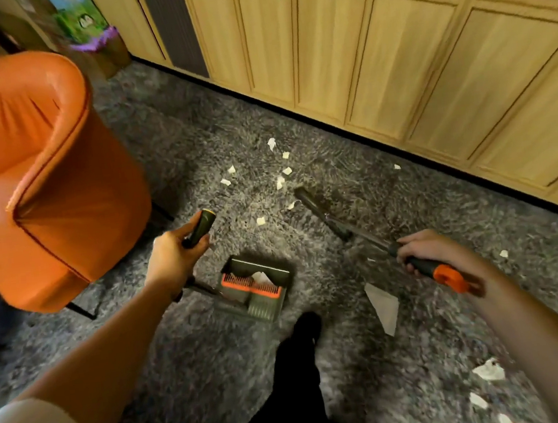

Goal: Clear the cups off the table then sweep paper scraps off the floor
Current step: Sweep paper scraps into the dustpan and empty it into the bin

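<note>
Grey shag carpet [217, 355], floor seen from above. Left hand [172, 257]: fingers curled round the dark upright dustpan handle [203, 224], gripping it just below its yellow-tipped end. Dustpan [263, 307]: near centre, resting on the carpet, mouth facing far; orange comb strip [251, 285] across its inside, one white scrap [260, 278] lying in it. Right hand [426, 251]: fingers wrapped round the broom handle [439, 272] at its black grip, orange end-cap lying against the wrist. Broom head [319, 212]: dark, blurred, far of the dustpan and to its right; it appears to rest on the carpet, though the blur leaves that uncertain. Paper scraps [279, 182]: small white pieces scattered just far and left of the broom head. Large paper scrap [382, 305]: near right, under the right forearm. Further scraps [490, 370]: at the near right edge. Orange armchair [42, 167]: far left. Wooden cabinet doors [428, 75]: along the far right wall. Dark-clad leg [303, 329]: near centre, foot just near of the dustpan.
</note>
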Motion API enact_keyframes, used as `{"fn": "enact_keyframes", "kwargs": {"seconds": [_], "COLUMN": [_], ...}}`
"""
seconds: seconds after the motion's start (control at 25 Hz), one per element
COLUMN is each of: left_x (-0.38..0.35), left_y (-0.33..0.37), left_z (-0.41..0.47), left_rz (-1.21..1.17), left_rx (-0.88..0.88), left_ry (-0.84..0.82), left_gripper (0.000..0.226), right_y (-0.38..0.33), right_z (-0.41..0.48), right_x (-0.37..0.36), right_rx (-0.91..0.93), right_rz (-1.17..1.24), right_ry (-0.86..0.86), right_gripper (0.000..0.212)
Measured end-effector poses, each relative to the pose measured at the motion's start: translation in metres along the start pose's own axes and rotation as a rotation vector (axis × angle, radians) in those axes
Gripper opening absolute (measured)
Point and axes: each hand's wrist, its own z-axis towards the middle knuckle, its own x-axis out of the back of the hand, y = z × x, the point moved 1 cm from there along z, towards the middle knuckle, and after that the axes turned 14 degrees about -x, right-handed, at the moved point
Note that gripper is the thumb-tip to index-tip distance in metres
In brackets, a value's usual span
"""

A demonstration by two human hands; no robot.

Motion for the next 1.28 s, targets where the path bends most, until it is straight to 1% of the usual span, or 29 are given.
{"fn": "enact_keyframes", "kwargs": {"seconds": [0.08,0.2,0.24,0.32,0.36,0.48,0.6,0.72,0.8,0.88,0.92,1.0,1.04,1.12,1.16,1.24,1.28], "left_x": [-0.006,-0.014,-0.017,-0.024,-0.027,-0.037,-0.045,-0.046,-0.046,-0.046,-0.047,-0.048,-0.049,-0.049,-0.049,-0.049,-0.048], "left_y": [-0.012,-0.028,-0.033,-0.04,-0.043,-0.052,-0.065,-0.074,-0.078,-0.083,-0.085,-0.086,-0.086,-0.087,-0.087,-0.087,-0.086], "left_z": [0.046,0.118,0.138,0.17,0.187,0.23,0.261,0.281,0.282,0.28,0.278,0.277,0.277,0.276,0.276,0.276,0.276], "left_rz": [-0.005,-0.023,-0.029,-0.027,-0.028,-0.046,-0.03,0.002,0.014,0.021,0.025,0.019,0.008,-0.018,-0.017,0.009,0.017], "left_rx": [0.014,0.039,0.045,0.057,0.074,0.126,0.155,0.155,0.164,0.185,0.194,0.204,0.206,0.213,0.214,0.207,0.197], "left_ry": [0.01,-0.034,-0.037,-0.076,-0.083,-0.072,-0.064,-0.074,-0.082,-0.07,-0.069,-0.08,-0.084,-0.087,-0.093,-0.1,-0.097], "left_gripper": [0.05,0.049,0.049,0.049,0.049,0.048,0.047,0.047,0.049,0.049,0.049,0.051,0.051,0.051,0.05,0.048,0.048], "right_y": [-0.051,-0.13,-0.156,-0.201,-0.226,-0.283,-0.321,-0.337,-0.332,-0.318,-0.309,-0.295,-0.29,-0.284,-0.283,-0.281,-0.28], "right_z": [0.034,0.083,0.098,0.119,0.13,0.164,0.194,0.217,0.22,0.213,0.208,0.196,0.189,0.172,0.164,0.154,0.15], "right_x": [0.006,0.011,0.011,0.01,0.01,0.013,0.007,-0.011,-0.027,-0.039,-0.042,-0.046,-0.046,-0.048,-0.05,-0.053,-0.055], "right_rx": [-0.011,-0.031,-0.036,-0.03,-0.025,-0.025,-0.02,0.031,0.046,0.056,0.052,0.034,0.029,0.019,0.006,-0.04,-0.056], "right_rz": [0.011,-0.009,-0.034,-0.066,-0.083,-0.146,-0.221,-0.414,-0.544,-0.666,-0.692,-0.681,-0.675,-0.663,-0.649,-0.615,-0.601], "right_ry": [-0.001,0.037,0.046,0.075,0.093,0.135,0.128,0.104,0.049,0.007,-0.013,-0.062,-0.079,-0.116,-0.133,-0.169,-0.192], "right_gripper": [0.051,0.044,0.039,0.018,0.011,0.023,0.022,0.017,0.017,0.008,0.008,0.016,0.016,0.011,0.019,0.047,0.055]}}
